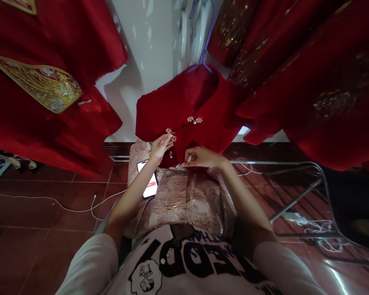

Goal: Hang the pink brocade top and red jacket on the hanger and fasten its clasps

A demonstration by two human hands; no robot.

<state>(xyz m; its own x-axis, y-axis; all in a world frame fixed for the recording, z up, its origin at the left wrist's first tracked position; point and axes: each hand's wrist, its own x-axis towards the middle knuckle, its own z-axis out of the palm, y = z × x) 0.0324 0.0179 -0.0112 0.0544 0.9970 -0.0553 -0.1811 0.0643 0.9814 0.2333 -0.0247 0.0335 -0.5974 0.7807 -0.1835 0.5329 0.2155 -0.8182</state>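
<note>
A red garment (160, 108) hangs in front of me on a purple hanger (203, 57), its lower part resting over my lap. Gold, pearly flower-shaped clasps run down its front, with a pair (194, 120) near the chest. My left hand (160, 148) pinches one clasp (173, 138) on the left front; another clasp (168, 130) sits just above its fingertips. Close to the garment's lower edge, my right hand (203, 157) is closed with bent fingers beside a further clasp (181, 165). Exactly what those fingers grip is hidden.
A lit phone (148, 184) lies by my left forearm on shiny pink patterned fabric (184, 196). Red embroidered garments (49, 82) hang at the left, with more (310, 90) at the right. A black metal-framed chair (350, 205) and white cables (329, 241) are at the right.
</note>
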